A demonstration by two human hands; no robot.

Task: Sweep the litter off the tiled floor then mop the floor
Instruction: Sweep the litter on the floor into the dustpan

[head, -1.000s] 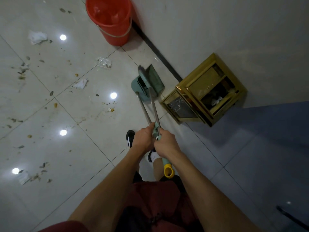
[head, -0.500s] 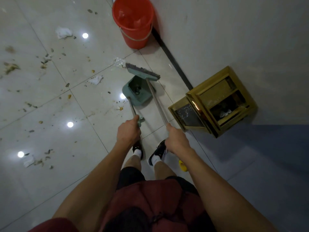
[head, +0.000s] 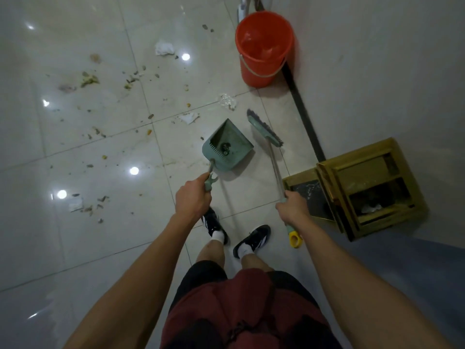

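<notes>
My left hand [head: 192, 199] is clenched around the green grip of the dustpan [head: 227, 148], and my right hand [head: 292, 206] is wrapped tight around the broom [head: 275, 170] handle, low on the shaft near its yellow end cap. The two tools stand apart from each other, dustpan left, broom right.

The broom's long axis runs from my right hand up and slightly left toward the wall side — its bristle head [head: 264, 131] sits at the far end, near the black skirting strip [head: 303, 114], the head itself angled diagonally across the tile. The dustpan's handle runs from my left hand up and to the right; a dark clump sits inside the pan. I cannot tell whether pan or bristles touch the floor.

Litter [head: 130, 81] is scattered over the glossy tiled floor [head: 75, 152] to my left — crumpled paper [head: 164, 48], small brown scraps, a clear wrapper [head: 227, 101] just beyond the dustpan. A red bucket [head: 264, 49] stands against the wall ahead, and a gold bin [head: 362, 187] sits just right of the broom shaft. My black shoes [head: 251, 240] are planted below the tools.
</notes>
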